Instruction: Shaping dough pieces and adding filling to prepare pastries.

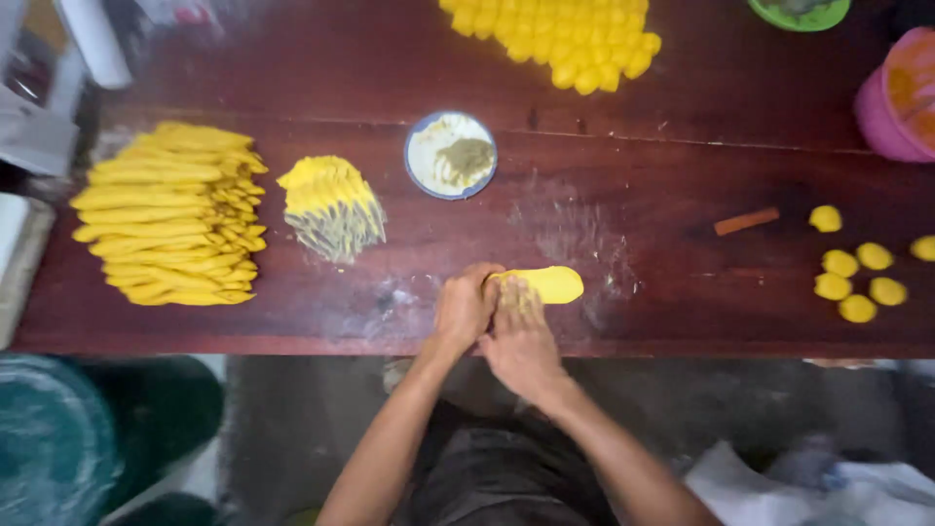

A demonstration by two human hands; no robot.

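Head view: a flattened oval of yellow dough (551, 283) lies near the front edge of the dark wooden table (682, 117). The left hand (465, 307) curls around its near end, while the right hand (519, 336) presses flat on top. A large stack of finished folded pieces (166, 214) lies far left, with a smaller fanned pile (329, 203) beside a small dish of filling (451, 154). Several dough balls (857, 273) at right remain unshaped, so much seems done and some remains.
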